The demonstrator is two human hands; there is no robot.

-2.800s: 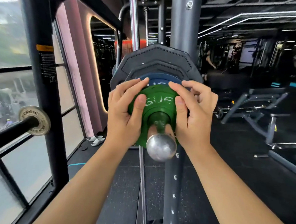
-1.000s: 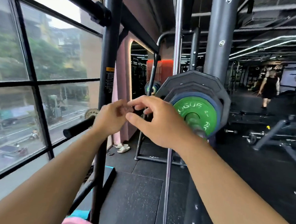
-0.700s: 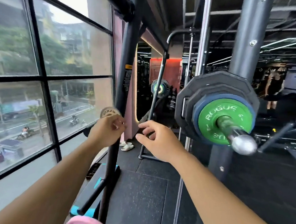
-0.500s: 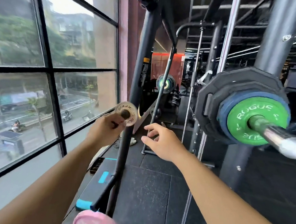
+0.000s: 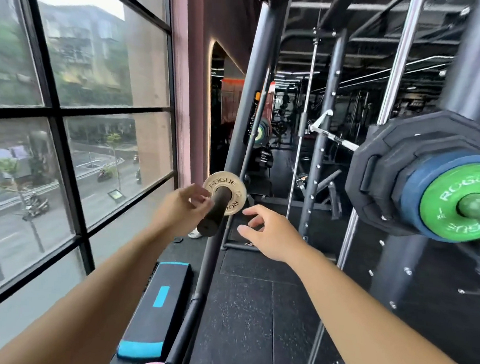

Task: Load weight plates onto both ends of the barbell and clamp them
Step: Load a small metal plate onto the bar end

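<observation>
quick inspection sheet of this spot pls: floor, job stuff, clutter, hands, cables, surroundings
surface: black rubber floor, lying flat.
job's things: small tan plate sits on a black peg; barbell carries a green plate, a blue plate and black plates; no clamp seen on the part in view.
clutter: step platform on the floor by the window; pink thing at the bottom edge, unclear.
hands: left hand has its fingers at the small tan plate's left rim, grip unclear; right hand is open beside the peg, holding nothing.
cables: nothing seen.
surroundings: window at left, rack post ahead, gym machines behind.
</observation>
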